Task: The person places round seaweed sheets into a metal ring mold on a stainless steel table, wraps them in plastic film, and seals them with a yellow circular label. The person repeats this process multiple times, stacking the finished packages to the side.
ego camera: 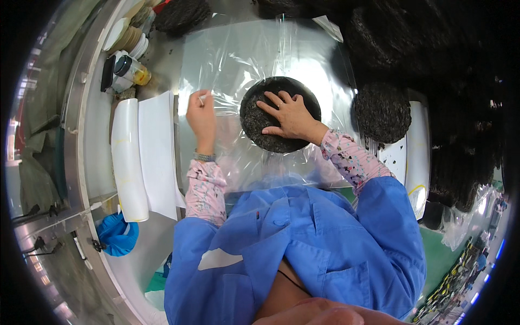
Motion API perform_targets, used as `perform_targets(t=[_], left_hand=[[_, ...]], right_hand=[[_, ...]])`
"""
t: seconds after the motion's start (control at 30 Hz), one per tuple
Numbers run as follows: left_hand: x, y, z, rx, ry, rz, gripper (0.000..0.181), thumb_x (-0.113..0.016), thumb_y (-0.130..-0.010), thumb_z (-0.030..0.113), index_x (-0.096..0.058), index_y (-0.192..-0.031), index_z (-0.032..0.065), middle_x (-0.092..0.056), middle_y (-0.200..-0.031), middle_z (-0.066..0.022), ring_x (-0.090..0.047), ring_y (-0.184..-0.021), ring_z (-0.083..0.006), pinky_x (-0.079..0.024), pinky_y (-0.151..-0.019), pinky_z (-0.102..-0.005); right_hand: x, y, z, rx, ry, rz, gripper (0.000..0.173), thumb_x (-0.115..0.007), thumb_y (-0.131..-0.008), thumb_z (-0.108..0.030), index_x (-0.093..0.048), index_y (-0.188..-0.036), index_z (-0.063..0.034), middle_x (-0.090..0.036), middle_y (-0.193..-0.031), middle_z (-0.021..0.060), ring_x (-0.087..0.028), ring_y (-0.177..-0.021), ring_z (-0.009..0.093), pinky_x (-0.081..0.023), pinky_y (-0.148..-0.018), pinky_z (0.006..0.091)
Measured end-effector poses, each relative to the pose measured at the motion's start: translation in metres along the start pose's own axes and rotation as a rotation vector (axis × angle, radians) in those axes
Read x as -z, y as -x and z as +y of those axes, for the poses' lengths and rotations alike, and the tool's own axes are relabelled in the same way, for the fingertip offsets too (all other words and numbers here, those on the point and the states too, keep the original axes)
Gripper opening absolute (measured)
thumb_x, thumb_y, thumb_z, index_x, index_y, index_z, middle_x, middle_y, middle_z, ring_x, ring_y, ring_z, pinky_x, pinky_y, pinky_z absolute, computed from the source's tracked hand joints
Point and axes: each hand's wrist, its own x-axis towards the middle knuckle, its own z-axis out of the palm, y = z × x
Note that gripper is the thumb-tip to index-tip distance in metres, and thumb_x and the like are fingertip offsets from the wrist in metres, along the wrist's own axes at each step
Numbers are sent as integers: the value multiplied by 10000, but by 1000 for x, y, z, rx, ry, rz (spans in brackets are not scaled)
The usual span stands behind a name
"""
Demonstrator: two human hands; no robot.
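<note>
A round, flat black disc of matted, fibrous material (260, 122) lies on clear plastic film (239, 170) in front of me. My right hand (286, 113) rests on it with spread fingers, palm down, and wears a ring. The disc's rim looks smoother and darker than its middle. To the left, over the film's left side, my left hand (202, 107) is curled, with a small whitish bit between its fingertips; what it is I cannot tell. Creases in the film run from near that hand towards the disc. Both forearms have floral pink sleeve covers.
More black discs sit at the right (382, 113) and at the upper left (183, 14). A large dark mass (459, 93) fills the right side. Left of the film are white sheets (156, 150), a white roll (130, 162), a dark-lidded jar (134, 70) and stacked round pieces (126, 38).
</note>
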Motion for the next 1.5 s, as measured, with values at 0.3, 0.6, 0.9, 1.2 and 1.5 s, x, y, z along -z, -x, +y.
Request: perform_targets(t=[0.3,0.6,0.9,1.2,1.5], left_hand=[[-47,-17,113,-1100,-337,389,433,-657,-998,245,-602,-1374,38,-672,-1281,-195,-649,-1196,-319,-502,-1008,-397],[-65,-80,74,-303,-206,-24,520,-735,-926,228,-581,-1349,-31,-697,-983,-174,-682,-879,-396,-545,-865,-431],[-85,-49,181,-1169,-171,92,419,-692,-944,190,-615,-1307,-5,-657,-1192,-183,-626,-1116,-378,-498,-988,-466],[-158,-63,217,-1597,141,133,146,-726,-929,202,-711,-1013,84,-644,-820,-97,-659,-706,-294,-518,-603,-379],[-183,-97,164,-1218,54,133,310,-686,-943,115,-650,-1234,14,-647,-1219,-175,-605,-1119,-375,-489,-943,-452]], right_hand=[[-1,4,-1,-21,6,22,787,-562,-900,-726,-510,-1503,-224,-484,-1543,123,-501,-1305,343,-434,-885,518],[7,4,-2,-54,-18,9,793,-554,-908,-714,-504,-1515,-206,-465,-1558,135,-498,-1291,347,-431,-940,542],[5,3,-4,-29,-11,13,803,-588,-885,-710,-527,-1490,-187,-473,-1536,124,-487,-1279,326,-435,-897,543],[0,9,-3,-40,-13,58,759,-567,-898,-704,-582,-1399,-134,-516,-1459,141,-483,-1277,345,-424,-903,537],[3,-1,0,-47,-60,-17,790,-627,-846,-708,-586,-1406,-153,-509,-1473,132,-487,-1280,348,-438,-900,577]])
